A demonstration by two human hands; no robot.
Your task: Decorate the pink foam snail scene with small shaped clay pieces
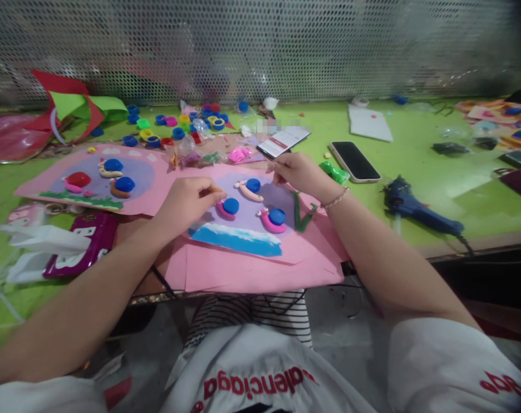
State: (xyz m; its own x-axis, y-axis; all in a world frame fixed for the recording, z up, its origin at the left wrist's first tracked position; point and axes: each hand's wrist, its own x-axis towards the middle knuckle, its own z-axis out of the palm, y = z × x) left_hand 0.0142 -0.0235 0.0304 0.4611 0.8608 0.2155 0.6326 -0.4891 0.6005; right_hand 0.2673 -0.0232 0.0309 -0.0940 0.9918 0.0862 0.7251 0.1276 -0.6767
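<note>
My left hand point(190, 201) rests at the left side of a pink sheet picture point(251, 180), its fingers pinched at the head end of a clay snail point(228, 209) with a pink body and blue cap shell. What lies between those fingertips is too small to tell. Two more clay snails are on the lilac oval: a cream snail point(250, 189) at the top and a pink snail point(273, 219) lower right. Over the oval's upper right edge, my right hand point(298, 175) has its fingers closed together; anything in them is hidden. Green clay stems point(302, 212) lie below it.
A similar snail picture point(92, 178) lies at the left, behind a purple tissue box point(88, 244). Bottle caps point(178, 133) are scattered at the back. One phone point(286, 140) leans behind my right hand; another phone point(355, 162) and a blue glue gun point(419, 209) lie right.
</note>
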